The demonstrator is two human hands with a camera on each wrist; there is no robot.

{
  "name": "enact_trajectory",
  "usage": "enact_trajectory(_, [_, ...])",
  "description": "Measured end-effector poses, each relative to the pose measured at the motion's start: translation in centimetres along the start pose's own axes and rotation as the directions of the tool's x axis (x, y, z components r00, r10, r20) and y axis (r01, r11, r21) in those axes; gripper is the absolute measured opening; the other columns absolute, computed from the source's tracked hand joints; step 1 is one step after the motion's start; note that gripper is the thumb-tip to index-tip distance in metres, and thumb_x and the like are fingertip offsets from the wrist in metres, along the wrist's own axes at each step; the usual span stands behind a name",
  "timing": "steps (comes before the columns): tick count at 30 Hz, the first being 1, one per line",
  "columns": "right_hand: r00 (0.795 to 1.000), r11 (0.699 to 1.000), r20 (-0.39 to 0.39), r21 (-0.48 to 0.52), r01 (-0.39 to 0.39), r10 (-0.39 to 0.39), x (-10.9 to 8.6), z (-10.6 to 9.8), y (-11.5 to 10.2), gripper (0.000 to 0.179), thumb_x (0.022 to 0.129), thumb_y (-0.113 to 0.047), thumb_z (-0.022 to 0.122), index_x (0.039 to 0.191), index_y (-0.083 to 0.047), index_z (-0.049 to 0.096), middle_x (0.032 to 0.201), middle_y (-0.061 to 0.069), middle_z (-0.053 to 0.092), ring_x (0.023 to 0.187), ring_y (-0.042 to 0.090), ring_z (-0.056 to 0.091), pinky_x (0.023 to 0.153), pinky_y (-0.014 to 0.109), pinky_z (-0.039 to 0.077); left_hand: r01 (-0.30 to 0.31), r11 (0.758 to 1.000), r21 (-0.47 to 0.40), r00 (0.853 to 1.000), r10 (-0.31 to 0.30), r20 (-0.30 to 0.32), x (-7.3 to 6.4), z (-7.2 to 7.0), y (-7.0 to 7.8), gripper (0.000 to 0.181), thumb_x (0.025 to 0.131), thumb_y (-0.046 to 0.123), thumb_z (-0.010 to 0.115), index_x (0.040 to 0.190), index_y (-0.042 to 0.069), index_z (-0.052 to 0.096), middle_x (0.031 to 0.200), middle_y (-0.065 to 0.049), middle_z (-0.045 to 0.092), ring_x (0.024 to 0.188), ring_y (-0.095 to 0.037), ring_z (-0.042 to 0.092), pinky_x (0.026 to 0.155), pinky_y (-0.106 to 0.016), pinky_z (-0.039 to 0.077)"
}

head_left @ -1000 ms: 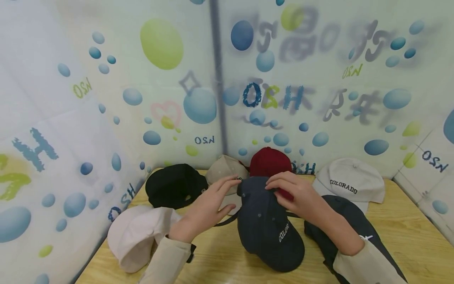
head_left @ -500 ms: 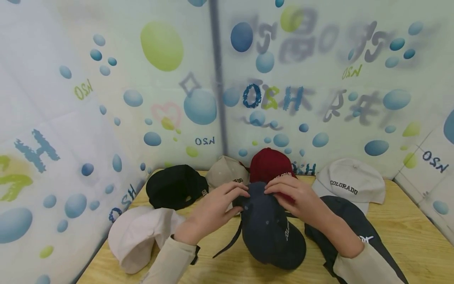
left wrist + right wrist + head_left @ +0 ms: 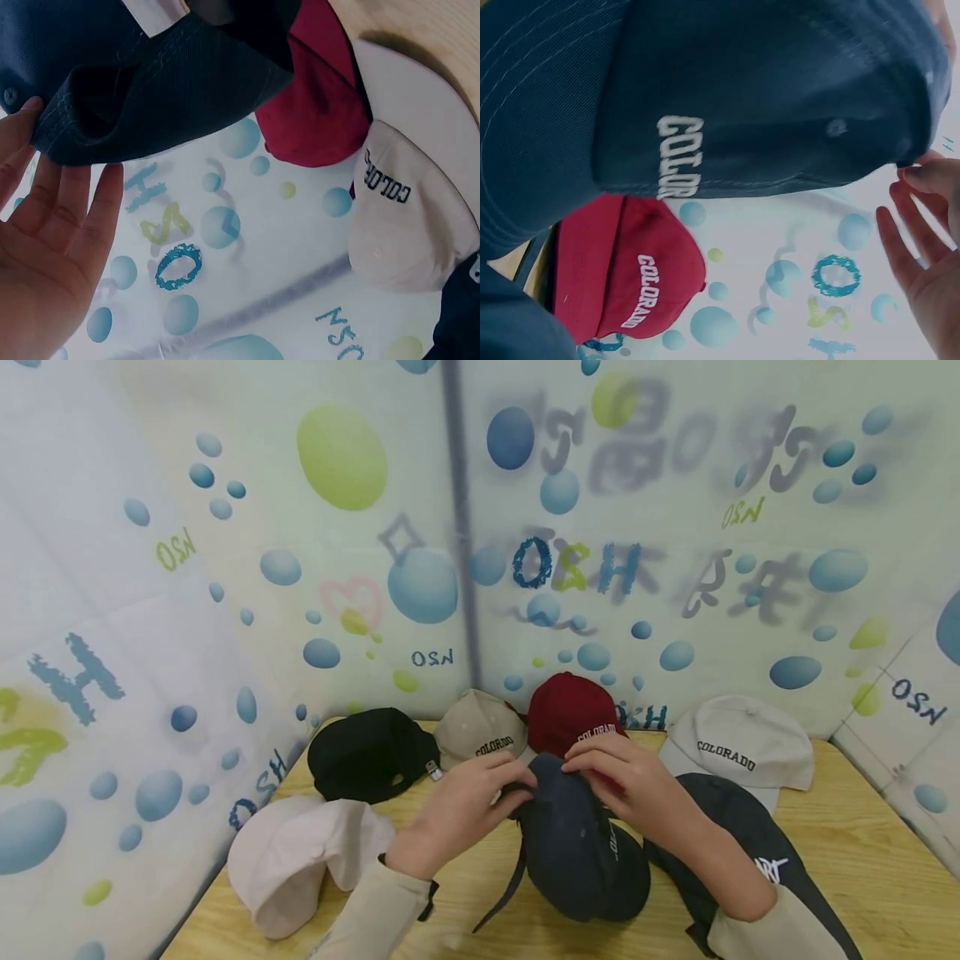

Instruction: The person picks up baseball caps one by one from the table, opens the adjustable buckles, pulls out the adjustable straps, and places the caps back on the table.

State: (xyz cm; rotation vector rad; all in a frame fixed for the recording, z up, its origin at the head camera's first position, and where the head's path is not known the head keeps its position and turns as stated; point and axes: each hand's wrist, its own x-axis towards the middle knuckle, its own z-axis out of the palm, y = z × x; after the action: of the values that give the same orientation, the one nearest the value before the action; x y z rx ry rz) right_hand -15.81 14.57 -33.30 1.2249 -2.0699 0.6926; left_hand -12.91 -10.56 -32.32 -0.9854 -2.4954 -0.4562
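Left hand (image 3: 465,806) and right hand (image 3: 636,779) pinch edge of navy cap (image 3: 566,856) in two-sided grip, dark strap (image 3: 516,878) dangling, red cap (image 3: 567,706) beyond.

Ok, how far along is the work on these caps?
Apparently done: the maroon fabric cap and beige fabric cap sit at the back, lettering showing. In hand: the navy fabric cap, held by the left hand and right hand opposite its brim, dark narrow strap loose. Probably left: securing that strap, setting the cap down, maybe arranging the pale fabric cap, whose hollow shows.
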Motion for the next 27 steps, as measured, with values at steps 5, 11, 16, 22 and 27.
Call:
enact_trajectory(5, [0.996,0.997,-0.058,-0.019,-0.069,0.068,-0.4,-0.8,-2.1,0.039,0.073,0.008,0.08,0.101,-0.017,0.073,0.111,-0.001,0.068,0.1,0.015,0.062,0.093,0.005,0.042,-0.005,0.999,-0.041,1.0,0.004,-0.02,0.3,0.2,0.3,0.011,0.091,0.022,0.073,0.102,0.022,0.07,0.091,0.007,0.064,0.078,-0.006,0.063,0.074,-0.019,0.054])
enact_trajectory(11, [0.99,0.993,-0.08,0.01,-0.117,0.118,-1.3,-1.3,-5.2,0.014,0.098,-0.029,0.064,0.099,-0.019,0.074,0.105,-0.004,0.066,0.095,0.008,0.057,0.085,0.009,0.046,-0.052,0.995,-0.087,0.996,0.045,-0.075,0.8,0.2,0.5,0.012,0.091,0.02,0.074,0.101,0.019,0.067,0.093,0.006,0.064,0.082,-0.006,0.061,0.076,-0.018,0.053])
enact_trajectory(16, [0.992,0.988,-0.043,-0.094,-0.125,0.121,-1.9,-1.0,-7.4,0.039,0.101,-0.048,0.048,0.098,-0.02,0.075,0.099,-0.008,0.062,0.086,0.004,0.05,0.075,0.013,0.043,-0.07,0.988,-0.137,0.993,0.055,-0.109,1.5,0.2,0.9,0.012,0.092,0.02,0.073,0.1,0.017,0.064,0.094,0.006,0.063,0.08,-0.005,0.058,0.074,-0.018,0.051])
enact_trajectory(22, [0.988,0.94,-0.057,-0.304,-0.154,0.144,-2.1,-0.7,-8.3,0.051,0.102,-0.054,0.037,0.102,-0.02,0.076,0.104,0.002,0.06,0.089,0.017,0.05,0.073,0.035,0.043,-0.078,0.983,-0.165,0.988,0.054,-0.146,2.3,0.1,1.3,0.01,0.093,0.019,0.071,0.1,0.016,0.063,0.092,0.005,0.06,0.078,-0.005,0.056,0.072,-0.018,0.051])
enact_trajectory(27, [0.973,0.891,-0.049,-0.394,-0.225,0.224,-2.7,-0.5,-8.0,0.046,0.098,-0.055,0.049,0.115,-0.019,0.072,0.124,0.017,0.055,0.104,0.031,0.051,0.075,0.047,0.044,-0.048,0.955,-0.293,0.992,0.01,-0.13,2.8,0.0,1.5,0.008,0.095,0.02,0.068,0.098,0.014,0.064,0.093,0.002,0.062,0.082,-0.007,0.059,0.077,-0.02,0.053])
